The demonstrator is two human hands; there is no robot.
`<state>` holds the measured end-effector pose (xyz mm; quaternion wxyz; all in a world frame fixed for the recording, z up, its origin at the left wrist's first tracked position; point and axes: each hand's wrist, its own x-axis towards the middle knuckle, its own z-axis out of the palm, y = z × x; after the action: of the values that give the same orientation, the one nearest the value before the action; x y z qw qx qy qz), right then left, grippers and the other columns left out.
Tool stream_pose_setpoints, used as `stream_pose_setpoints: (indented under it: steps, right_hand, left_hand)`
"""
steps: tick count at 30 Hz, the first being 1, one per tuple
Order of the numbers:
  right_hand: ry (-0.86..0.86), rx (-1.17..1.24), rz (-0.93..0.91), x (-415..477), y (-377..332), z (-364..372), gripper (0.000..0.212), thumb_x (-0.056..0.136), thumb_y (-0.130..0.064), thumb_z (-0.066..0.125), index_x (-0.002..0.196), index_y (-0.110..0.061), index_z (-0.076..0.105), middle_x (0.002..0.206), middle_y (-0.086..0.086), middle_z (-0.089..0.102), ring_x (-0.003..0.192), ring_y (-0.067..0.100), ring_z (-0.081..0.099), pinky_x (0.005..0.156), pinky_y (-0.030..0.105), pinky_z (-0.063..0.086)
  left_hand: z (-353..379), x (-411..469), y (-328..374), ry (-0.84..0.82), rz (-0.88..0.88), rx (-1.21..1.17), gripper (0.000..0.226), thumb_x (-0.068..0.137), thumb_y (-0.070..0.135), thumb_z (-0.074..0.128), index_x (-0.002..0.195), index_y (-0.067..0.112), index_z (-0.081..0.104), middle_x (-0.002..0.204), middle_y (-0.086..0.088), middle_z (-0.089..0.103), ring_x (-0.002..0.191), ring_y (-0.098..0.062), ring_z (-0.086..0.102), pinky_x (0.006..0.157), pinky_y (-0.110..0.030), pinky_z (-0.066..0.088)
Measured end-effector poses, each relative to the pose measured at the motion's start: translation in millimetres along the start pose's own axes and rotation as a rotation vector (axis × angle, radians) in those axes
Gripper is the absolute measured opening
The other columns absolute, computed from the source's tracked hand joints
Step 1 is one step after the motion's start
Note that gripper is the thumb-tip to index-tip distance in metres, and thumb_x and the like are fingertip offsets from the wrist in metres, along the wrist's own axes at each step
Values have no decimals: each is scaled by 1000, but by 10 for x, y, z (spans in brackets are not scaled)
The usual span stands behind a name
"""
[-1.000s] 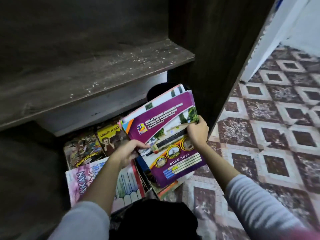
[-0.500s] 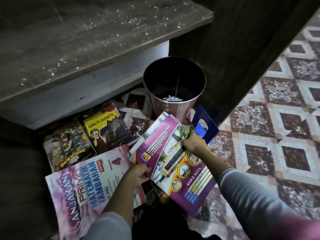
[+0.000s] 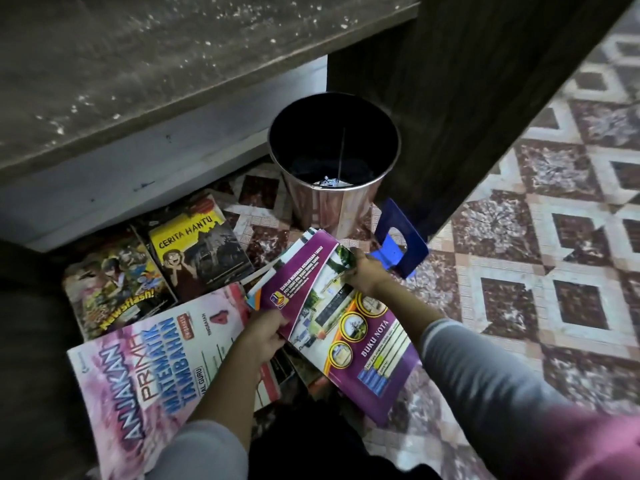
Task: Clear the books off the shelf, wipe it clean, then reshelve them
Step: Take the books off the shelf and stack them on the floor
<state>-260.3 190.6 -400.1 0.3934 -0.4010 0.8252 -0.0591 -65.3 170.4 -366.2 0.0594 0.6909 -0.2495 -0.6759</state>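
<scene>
Both hands hold a thin stack of purple notebooks (image 3: 349, 327) low over the floor. My left hand (image 3: 265, 336) grips the stack's left edge and my right hand (image 3: 367, 273) pinches its upper right edge. Below and to the left lie a pink maths workbook (image 3: 149, 372), a yellow "Cerita Hantu" book (image 3: 197, 251) and a comic (image 3: 114, 285) on the floor. The dusty wooden shelf (image 3: 156, 64) runs across the top with no books on it.
A metal waste bin (image 3: 334, 161) stands on the patterned tile floor (image 3: 540, 271) beside the dark cabinet side (image 3: 485, 81). A blue bookend (image 3: 401, 240) sits just behind my right hand. My dark-clothed knee (image 3: 304, 445) is at the bottom.
The notebook stack has come down from in front of the shelf to just above the floor books. The view has tilted down, bringing the bin and bookend into sight.
</scene>
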Motion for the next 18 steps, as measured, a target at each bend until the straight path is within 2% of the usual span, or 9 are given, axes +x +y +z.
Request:
stream_pose_setpoints:
  steps: [1,3,5,8,10,12,13,15,18]
  right_hand:
    - [20,-39,-18,-26,-24,-1,70,89,-21,55,148,-15,19,141,20,38,126,40,40,105,47,37]
    - [57,-126,-41,-75,-91,13,66,90,-21,53,147,-14,22,147,18,32,134,38,31,110,48,30]
    - [59,-180,-55,-135,-189,34,66,89,-21,54,146,-11,24,147,16,29,136,37,27,111,47,27]
    - [51,-228,-100,-227,-344,48,67,89,-22,54,146,-7,23,149,16,27,137,35,26,111,48,27]
    - [73,-262,-150,-319,-443,25,63,91,-25,52,145,-6,25,149,17,27,136,36,26,111,49,27]
    - [92,-260,-195,-447,-489,-2,62,91,-27,52,144,-7,27,149,17,28,135,37,29,110,49,29]
    - [107,-229,-208,-540,-492,-32,61,91,-28,53,143,-8,29,147,17,30,134,36,31,109,48,31]
    - [154,-181,-235,-691,-508,-141,57,90,-27,53,141,-8,35,142,17,36,129,36,36,105,45,35]
    - [237,-126,-274,-824,-600,-401,50,90,-24,52,135,-7,40,136,17,42,125,38,40,101,45,37]
  left_hand:
    - [10,-19,36,29,20,47,21,90,-10,36,104,0,49,85,-11,56,74,-21,52,79,-32,43]
    - [33,-14,109,96,90,105,28,90,-4,37,115,-3,51,104,-14,62,88,-26,57,81,-32,41]
    - [39,-99,166,159,136,155,36,91,1,41,125,-5,49,122,-17,59,105,-31,58,82,-34,44]
    - [54,-256,241,204,226,186,38,93,1,40,130,-8,42,132,-17,52,115,-34,54,86,-37,44]
    - [28,-322,273,206,269,179,35,93,2,40,127,-6,44,125,-19,56,105,-33,58,80,-38,47]
    - [19,-483,275,186,302,188,23,92,1,40,114,0,46,109,-16,59,85,-29,60,64,-30,49]
    - [18,-578,271,180,320,194,26,91,-1,40,116,-3,46,104,-15,59,80,-28,59,59,-27,50]
    - [24,-747,330,149,378,213,33,90,-3,40,122,-9,43,93,-15,57,75,-24,55,58,-30,47]
    - [36,-992,501,131,465,267,18,93,-3,39,107,-2,50,75,-9,51,64,-18,48,50,-23,43]
